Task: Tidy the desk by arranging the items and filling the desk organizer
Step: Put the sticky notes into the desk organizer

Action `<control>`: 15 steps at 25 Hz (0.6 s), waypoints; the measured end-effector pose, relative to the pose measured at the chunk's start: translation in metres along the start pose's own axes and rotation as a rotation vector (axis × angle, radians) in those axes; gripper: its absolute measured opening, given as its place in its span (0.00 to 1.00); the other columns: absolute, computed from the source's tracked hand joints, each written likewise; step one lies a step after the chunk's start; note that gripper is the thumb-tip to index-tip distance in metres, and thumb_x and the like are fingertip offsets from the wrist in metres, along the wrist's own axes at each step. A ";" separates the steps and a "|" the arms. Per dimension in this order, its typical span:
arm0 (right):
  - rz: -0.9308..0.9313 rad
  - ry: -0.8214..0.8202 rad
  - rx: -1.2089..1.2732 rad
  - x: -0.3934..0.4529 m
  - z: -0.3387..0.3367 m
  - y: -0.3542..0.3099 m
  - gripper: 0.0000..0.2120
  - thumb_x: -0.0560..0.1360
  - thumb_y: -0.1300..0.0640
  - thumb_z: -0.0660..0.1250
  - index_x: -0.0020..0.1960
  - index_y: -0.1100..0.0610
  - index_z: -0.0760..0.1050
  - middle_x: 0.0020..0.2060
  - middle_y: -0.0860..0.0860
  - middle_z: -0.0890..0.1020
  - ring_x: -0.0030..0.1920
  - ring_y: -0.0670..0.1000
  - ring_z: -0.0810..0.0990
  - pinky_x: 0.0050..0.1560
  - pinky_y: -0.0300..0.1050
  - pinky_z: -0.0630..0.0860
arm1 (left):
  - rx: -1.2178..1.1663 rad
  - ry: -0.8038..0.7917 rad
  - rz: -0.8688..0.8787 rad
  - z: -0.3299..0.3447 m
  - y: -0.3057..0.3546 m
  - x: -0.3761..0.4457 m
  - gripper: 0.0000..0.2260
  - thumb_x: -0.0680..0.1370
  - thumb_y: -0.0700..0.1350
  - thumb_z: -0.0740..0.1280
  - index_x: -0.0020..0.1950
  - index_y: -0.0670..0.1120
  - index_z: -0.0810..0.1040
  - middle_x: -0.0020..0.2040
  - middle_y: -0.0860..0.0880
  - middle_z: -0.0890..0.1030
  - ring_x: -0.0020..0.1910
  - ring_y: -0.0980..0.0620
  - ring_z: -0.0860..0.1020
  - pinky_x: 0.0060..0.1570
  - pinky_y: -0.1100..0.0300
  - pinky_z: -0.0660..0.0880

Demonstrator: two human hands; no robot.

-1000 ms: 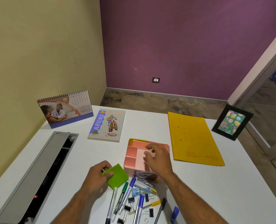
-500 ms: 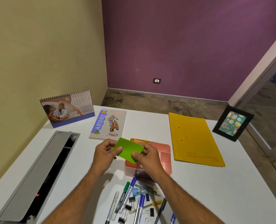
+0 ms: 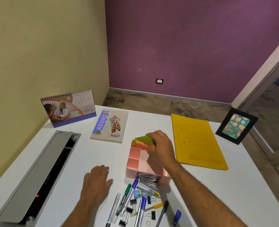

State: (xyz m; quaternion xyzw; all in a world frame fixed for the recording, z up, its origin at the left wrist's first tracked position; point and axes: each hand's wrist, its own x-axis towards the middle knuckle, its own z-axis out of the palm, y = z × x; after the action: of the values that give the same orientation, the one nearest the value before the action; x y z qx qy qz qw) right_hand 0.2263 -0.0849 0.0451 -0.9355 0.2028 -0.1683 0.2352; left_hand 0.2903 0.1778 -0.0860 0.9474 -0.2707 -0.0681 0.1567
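While the right hand (image 3: 161,145) grips a green sticky-note pad (image 3: 144,140) tilted over the far compartment of the pink desk organizer (image 3: 145,163), the left hand (image 3: 97,179) lies flat with relaxed fingers on the desk (image 3: 217,194). Beyond it sits a notebook (image 3: 110,126) reading "ARUN'S"; near its wrist, a green marker (image 3: 124,196) reads "camlin".

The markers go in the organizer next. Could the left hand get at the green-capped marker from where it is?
Probably yes: the left hand lies open on the white desk, beside the green-capped marker, with nothing between them.
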 end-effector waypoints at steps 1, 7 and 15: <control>-0.016 -0.041 -0.064 0.003 0.002 0.001 0.18 0.72 0.54 0.73 0.62 0.51 0.78 0.56 0.48 0.81 0.55 0.50 0.77 0.52 0.43 0.74 | 0.132 -0.068 0.029 0.006 -0.003 -0.008 0.24 0.80 0.59 0.56 0.74 0.51 0.67 0.75 0.49 0.68 0.75 0.46 0.65 0.71 0.44 0.62; -0.010 -0.188 -0.268 0.006 0.014 -0.009 0.20 0.75 0.54 0.70 0.65 0.49 0.70 0.56 0.51 0.82 0.53 0.54 0.80 0.53 0.47 0.75 | 0.205 -0.190 0.030 0.037 -0.014 -0.032 0.29 0.81 0.63 0.41 0.76 0.50 0.61 0.76 0.43 0.66 0.77 0.41 0.57 0.73 0.40 0.42; 0.022 -0.251 -0.306 0.007 0.032 0.000 0.11 0.75 0.56 0.69 0.57 0.53 0.78 0.50 0.52 0.83 0.49 0.52 0.81 0.52 0.45 0.75 | 0.198 -0.114 0.087 0.038 -0.017 -0.027 0.31 0.80 0.65 0.41 0.80 0.54 0.44 0.81 0.50 0.43 0.79 0.48 0.38 0.73 0.42 0.38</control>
State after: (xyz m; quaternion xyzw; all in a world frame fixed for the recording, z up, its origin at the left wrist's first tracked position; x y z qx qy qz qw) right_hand 0.2450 -0.0762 0.0198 -0.9718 0.2052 -0.0150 0.1155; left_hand 0.2677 0.1963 -0.1262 0.9401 -0.3255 -0.0880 0.0495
